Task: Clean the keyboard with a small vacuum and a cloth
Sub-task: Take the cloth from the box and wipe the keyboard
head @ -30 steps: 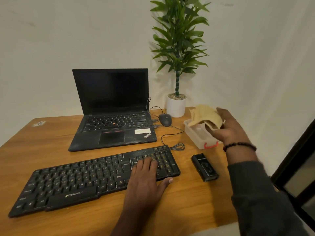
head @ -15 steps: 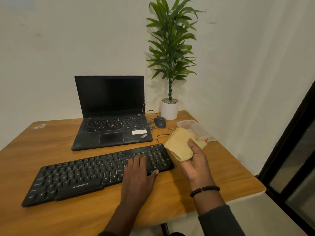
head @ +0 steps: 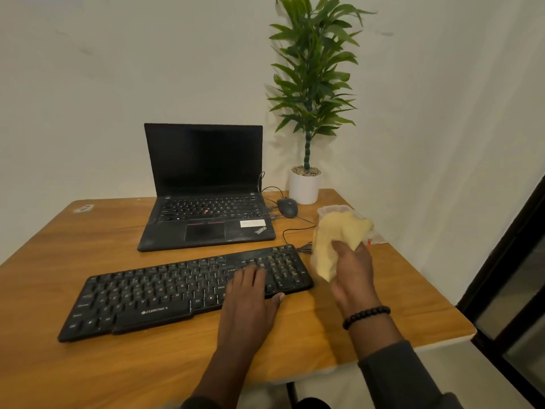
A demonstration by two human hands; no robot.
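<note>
A black keyboard [head: 165, 293] lies slanted on the wooden desk [head: 88, 367]. My left hand [head: 250, 293] rests flat on its right part, fingers spread over the keys, holding it down. My right hand [head: 352, 274] hovers just right of the keyboard's right end and grips a crumpled yellow cloth [head: 336, 237]. The small vacuum is hidden from view behind my right hand.
An open black laptop [head: 206, 199] stands behind the keyboard. A mouse [head: 287, 207] with its cable and a white potted plant [head: 305, 184] sit at the back right. A clear plastic box [head: 333, 208] lies behind the cloth. The desk's right edge is close.
My right hand lifted the cloth out of the plastic box and brought it down beside the keyboard's right end. My left hand stayed on the keyboard. The vacuum went out of sight.
</note>
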